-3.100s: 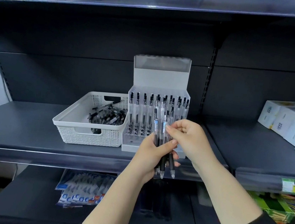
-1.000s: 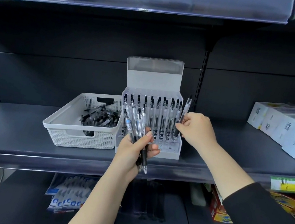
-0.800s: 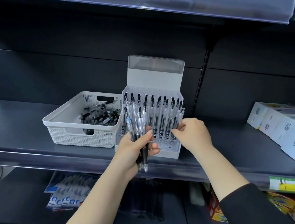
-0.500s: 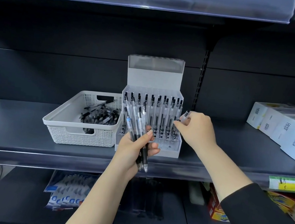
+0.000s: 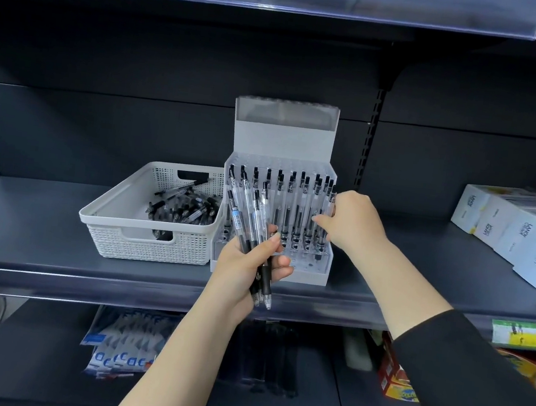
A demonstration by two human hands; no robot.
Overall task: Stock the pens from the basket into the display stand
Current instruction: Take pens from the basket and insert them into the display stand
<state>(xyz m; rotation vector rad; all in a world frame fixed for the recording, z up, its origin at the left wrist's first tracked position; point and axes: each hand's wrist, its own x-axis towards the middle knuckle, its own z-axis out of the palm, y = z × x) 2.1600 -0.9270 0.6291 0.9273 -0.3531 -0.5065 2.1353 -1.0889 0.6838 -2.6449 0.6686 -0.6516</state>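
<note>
**A:** What do I risk at the right hand [image 5: 350, 224]?

**B:** I have its fingers pinched on one pen [image 5: 328, 207] at the right end of the display stand [image 5: 284, 144], tip going down among the seated pens. If I come in tilted, I judge the tip could miss its hole or knock over a neighbour.

**A:** And the left hand [image 5: 246, 261]?

**B:** It is curled round a bundle of pens [image 5: 246, 213], held just in front of the display stand, tips pointing down past the shelf [image 5: 38, 218] edge. A slackened grip would likely drop them to the lower shelf.

**A:** Where is the remaining stock?

**B:** In the basket [image 5: 153, 246], touching or nearly touching the display stand's left side; many pens lie loose inside.

**A:** Room to move?

**B:** Bare shelf lies right of the display stand, with white boxes [image 5: 522, 240] well apart beyond it. Above the display stand its raised back panel and the upper shelf limit lift. The front row of holes looks free.
</note>
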